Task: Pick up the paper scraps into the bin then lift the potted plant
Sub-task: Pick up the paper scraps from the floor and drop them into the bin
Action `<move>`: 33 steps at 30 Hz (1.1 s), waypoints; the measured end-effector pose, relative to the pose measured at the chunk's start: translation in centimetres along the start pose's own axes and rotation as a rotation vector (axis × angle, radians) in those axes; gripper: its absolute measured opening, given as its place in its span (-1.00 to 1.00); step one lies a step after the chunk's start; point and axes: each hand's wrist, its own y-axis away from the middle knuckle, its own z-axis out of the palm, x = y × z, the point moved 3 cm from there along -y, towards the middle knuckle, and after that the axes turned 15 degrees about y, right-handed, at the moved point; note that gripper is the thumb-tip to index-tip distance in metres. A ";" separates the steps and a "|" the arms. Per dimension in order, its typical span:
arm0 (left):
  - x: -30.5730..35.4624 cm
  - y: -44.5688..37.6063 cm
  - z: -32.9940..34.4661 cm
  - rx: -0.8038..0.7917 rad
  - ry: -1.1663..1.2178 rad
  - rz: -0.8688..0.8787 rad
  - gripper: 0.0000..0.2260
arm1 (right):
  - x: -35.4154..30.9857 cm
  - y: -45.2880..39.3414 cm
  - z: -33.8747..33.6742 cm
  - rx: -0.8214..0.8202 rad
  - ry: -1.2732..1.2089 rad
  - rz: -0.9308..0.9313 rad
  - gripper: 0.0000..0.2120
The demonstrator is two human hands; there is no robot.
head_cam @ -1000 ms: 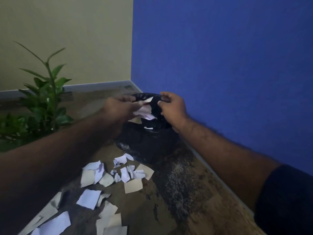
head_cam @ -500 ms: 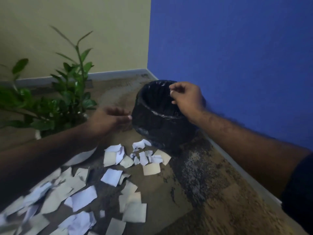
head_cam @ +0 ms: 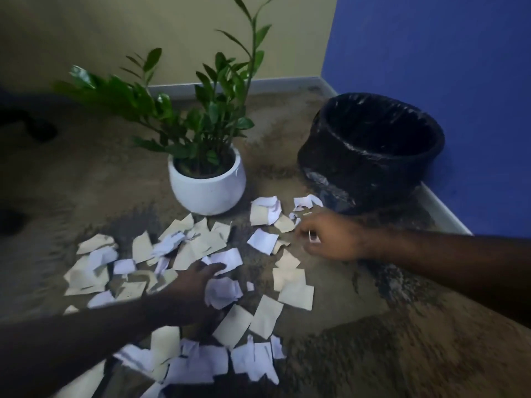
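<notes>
Several white and cream paper scraps (head_cam: pixel 198 245) lie spread over the brown carpet in front of me. My left hand (head_cam: pixel 191 288) reaches down into the middle of the pile, fingers extended over a white scrap. Further right, my right hand (head_cam: pixel 327 239) is low by the scraps near the bin, its fingers curled around a small white scrap. The black bin (head_cam: pixel 373 150), lined with a black bag, stands in the corner at the right. The potted plant (head_cam: pixel 207 179), green leaves in a round white pot, stands left of the bin, behind the scraps.
A blue wall (head_cam: pixel 445 67) runs along the right and a beige wall (head_cam: pixel 115 33) across the back, both with a pale skirting board. Dark shapes (head_cam: pixel 28 124) sit at the far left on the carpet.
Both hands have come away from the bin's rim and dropped to the scraps on the floor. The view has swung left and down, bringing the whole plant and pile into sight.
</notes>
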 end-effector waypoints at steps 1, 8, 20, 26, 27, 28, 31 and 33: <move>-0.3 0.3 0.5 0.018 -0.014 0.023 -0.13 | -0.3 0.4 1.0 -0.132 0.054 -0.032 -0.79; -3.0 -0.2 3.3 -0.056 -0.152 -0.008 0.07 | -2.2 3.0 4.4 -0.458 0.180 -0.083 -0.60; -3.9 0.1 3.0 -0.017 -0.088 0.138 -0.81 | -8.4 3.6 7.6 -0.522 0.203 -0.272 -0.41; -3.5 0.9 2.3 -0.012 -0.059 0.077 -0.83 | -13.2 3.7 11.3 -0.430 0.379 -0.522 -0.27; -3.4 1.1 2.0 -0.012 -0.044 0.081 -0.81 | -13.8 3.8 11.9 -0.413 0.412 -0.553 -0.23; -3.3 1.4 1.8 -0.016 -0.021 0.086 -0.79 | -14.3 4.0 12.5 -0.387 0.448 -0.589 -0.20; -3.1 2.2 1.7 -0.078 -0.022 0.139 -0.64 | -14.9 4.3 13.8 -0.353 0.520 -0.677 -0.22; -3.2 2.8 2.4 -0.220 -0.149 0.128 -0.39 | -14.7 4.3 14.2 -0.377 0.542 -0.700 -0.31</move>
